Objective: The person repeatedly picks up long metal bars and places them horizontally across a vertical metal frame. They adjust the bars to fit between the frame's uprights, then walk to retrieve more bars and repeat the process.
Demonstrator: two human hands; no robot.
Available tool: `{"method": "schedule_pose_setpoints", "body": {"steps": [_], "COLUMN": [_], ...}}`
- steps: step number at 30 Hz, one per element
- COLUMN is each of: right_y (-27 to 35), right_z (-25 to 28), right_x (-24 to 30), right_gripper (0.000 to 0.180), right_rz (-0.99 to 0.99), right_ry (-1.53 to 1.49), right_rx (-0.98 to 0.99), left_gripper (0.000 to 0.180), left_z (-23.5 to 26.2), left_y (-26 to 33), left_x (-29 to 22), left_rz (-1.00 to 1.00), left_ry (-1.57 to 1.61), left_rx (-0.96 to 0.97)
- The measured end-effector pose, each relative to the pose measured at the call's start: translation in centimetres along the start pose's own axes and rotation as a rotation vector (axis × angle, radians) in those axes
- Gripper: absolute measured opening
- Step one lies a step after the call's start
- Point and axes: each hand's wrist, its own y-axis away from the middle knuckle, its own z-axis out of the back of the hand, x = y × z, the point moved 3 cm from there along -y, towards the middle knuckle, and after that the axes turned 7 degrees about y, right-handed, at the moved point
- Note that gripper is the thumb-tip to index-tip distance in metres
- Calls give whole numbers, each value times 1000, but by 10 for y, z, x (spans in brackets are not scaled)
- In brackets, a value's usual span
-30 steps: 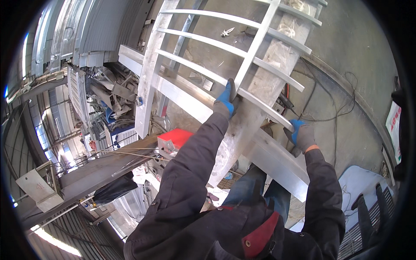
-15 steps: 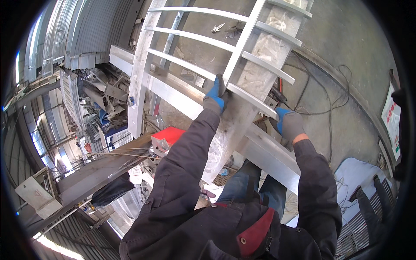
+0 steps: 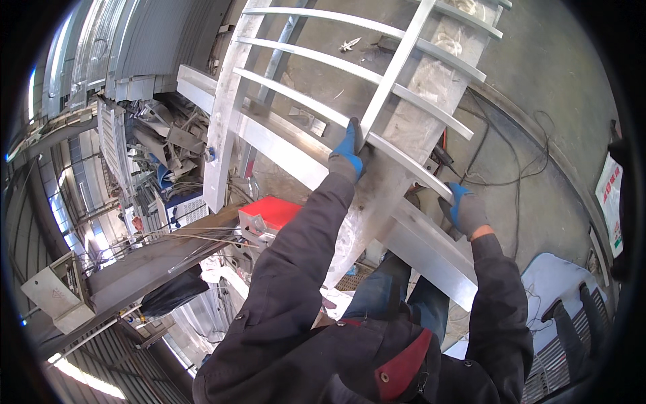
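A silver metal grille frame (image 3: 316, 108) with parallel crossbars and a central upright bar lies over a work stand in the upper middle. My left hand (image 3: 347, 152), in a blue and grey glove, grips the nearest crossbar where the central bar meets it. Further right along the same crossbar my right hand (image 3: 463, 209), gloved alike, clasps its end. Both dark sleeves reach up from the lower edge. A thick aluminium beam (image 3: 431, 249) runs under the frame, just below my hands.
A red box (image 3: 272, 210) sits on a cluttered bench left of my left arm. Scrap metal profiles (image 3: 158, 145) are piled at the left. Black cables (image 3: 501, 158) trail over the concrete floor on the right. A pale blue chair (image 3: 555, 289) stands at lower right.
The frame and both hands have shifted slightly in the picture as the view moved; both hands keep the same grip on the crossbar.
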Motion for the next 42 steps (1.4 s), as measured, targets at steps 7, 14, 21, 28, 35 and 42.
{"method": "schedule_pose_setpoints", "body": {"steps": [7,14,21,28,35,42], "right_y": [-47,-53,75,421,529,498], "right_z": [-9,6,-37,-133,-157,-87], "right_x": [41,68,-70,-216,-230,-393], "right_gripper": [44,49,58,55,65,47], "right_rz": [81,-109,-223,-861,-779,-556], "right_ry": [101,-5,-534,-28,-212,-186], "right_rx": [-25,96,-31,159,301,-55], "left_gripper": [70,94,69,28,23,43], "left_z": [6,5,99,45,-140,-287], "left_y": [1,-11,29,173,329,435], "left_x": [-4,18,37,45,5,3], "left_rz": [122,-226,-339,-253,-204,-79], "left_ry": [-212,-399,119,-68,-19,255], "left_rx": [35,94,-177,155,630,597]}}
